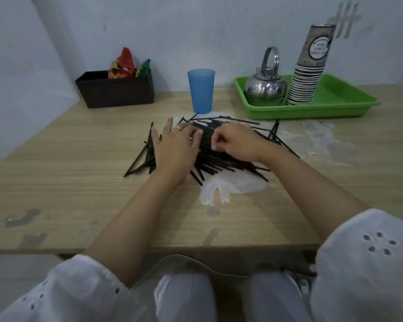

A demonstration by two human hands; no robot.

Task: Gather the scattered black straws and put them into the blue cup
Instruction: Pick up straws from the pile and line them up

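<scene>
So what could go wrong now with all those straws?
1. The straws lie criss-cross, so a grabbed bunch could snag on the rim of the blue cup and spill.
2. The blue cup stands just behind the pile, so a shove from the left hand or right hand might tip it.
3. A few straws stick out beyond both hands and could get missed.

Your bench [56, 182]: light wood-grain top, worn grey spots near front edge, white peeled patch [230, 187] mid-bench, another flaky one off to right. Back left you've got black box [116, 91], crumpled red, yellow and green snack packets [122, 65] poking out top. Back right, green tray [340, 101] holding steel kettle [264, 88], handle up, tall stack of paper cups [308, 73] just beside it. Pale wall [196, 31] behind.
</scene>
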